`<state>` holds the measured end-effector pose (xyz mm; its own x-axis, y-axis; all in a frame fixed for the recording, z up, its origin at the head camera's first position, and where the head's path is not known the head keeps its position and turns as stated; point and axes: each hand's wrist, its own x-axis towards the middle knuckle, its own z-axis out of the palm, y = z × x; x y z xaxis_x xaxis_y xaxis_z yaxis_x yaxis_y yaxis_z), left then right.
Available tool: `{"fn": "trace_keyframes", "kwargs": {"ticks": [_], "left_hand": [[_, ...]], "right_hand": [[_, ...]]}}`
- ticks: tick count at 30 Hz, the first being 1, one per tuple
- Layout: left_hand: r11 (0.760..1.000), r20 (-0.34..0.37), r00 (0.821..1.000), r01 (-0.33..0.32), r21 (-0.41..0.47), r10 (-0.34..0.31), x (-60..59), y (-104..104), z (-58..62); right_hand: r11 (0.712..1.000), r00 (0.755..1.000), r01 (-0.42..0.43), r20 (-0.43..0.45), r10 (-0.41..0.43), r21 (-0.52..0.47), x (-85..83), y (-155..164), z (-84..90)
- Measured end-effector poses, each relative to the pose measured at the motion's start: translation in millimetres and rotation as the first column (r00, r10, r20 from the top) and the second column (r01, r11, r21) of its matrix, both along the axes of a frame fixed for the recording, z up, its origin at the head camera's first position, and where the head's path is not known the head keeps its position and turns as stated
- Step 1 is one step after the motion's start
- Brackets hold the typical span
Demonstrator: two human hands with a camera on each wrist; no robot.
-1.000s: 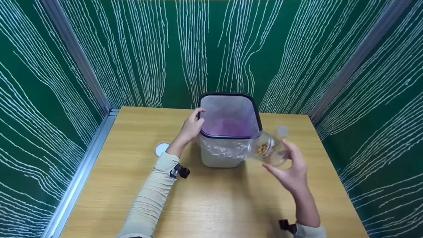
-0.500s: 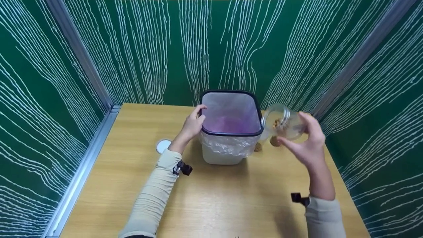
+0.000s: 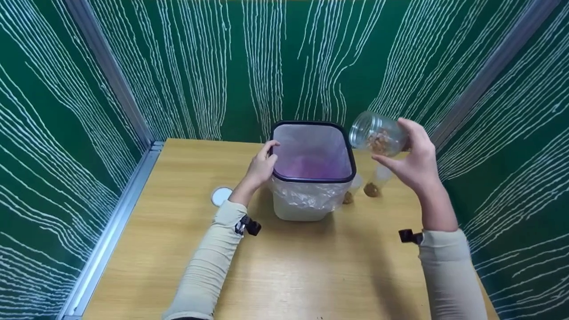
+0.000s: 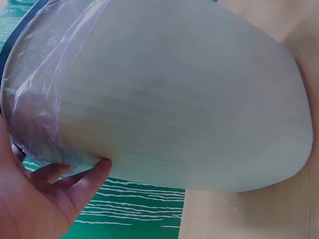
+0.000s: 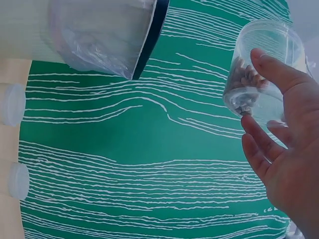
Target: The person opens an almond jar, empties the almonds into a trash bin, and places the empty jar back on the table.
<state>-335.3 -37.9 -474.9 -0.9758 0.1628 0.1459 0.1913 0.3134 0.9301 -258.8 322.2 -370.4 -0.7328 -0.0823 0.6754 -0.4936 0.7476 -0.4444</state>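
Between green walls veined with thin white lines, a smooth, wood-grained tabletop [image 3: 311, 266] is seen. At its far middle stands a tall, rounded-square bin [image 3: 306, 204] of pale, finely ribbed plastic, lined with a crinkled clear bag under a dark rim. The left hand [image 3: 260, 166] is laid against the bin's left wall near the rim, its fingers lightly bent and its grip not clamped. A clear, round glass jar [image 3: 378, 133] with brown bits inside is held tilted by the right hand [image 3: 415, 162], mouth turned toward the bin, above and just right of the rim; this grip is closed around the jar. Two small clear containers [image 3: 371, 182] with brown contents stand just beside the bin's right wall. A small white disc [image 3: 220, 195] lies flat left of the bin.
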Motion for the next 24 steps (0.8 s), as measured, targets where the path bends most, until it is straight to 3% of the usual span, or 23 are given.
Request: {"fn": "trace_keyframes", "kwargs": {"ticks": [9,18,24], "left_hand": [[1.0,0.059,0.998,0.006,0.022,-0.007,2.1,-1,-0.1],[1.0,0.03,0.999,-0.013,0.007,0.012,0.6,1,0.5],[0.999,0.014,0.999,-0.032,-0.018,0.033,1.5,-1,-1.8]], "right_hand": [[0.996,0.998,-0.023,0.057,0.019,0.085,-24.6,-8,13.4],[0.979,0.995,-0.048,0.095,0.029,0.199,-40.1,-16,23.0],[0.962,0.997,-0.059,0.07,0.041,0.267,-47.1,-20,24.6]]}}
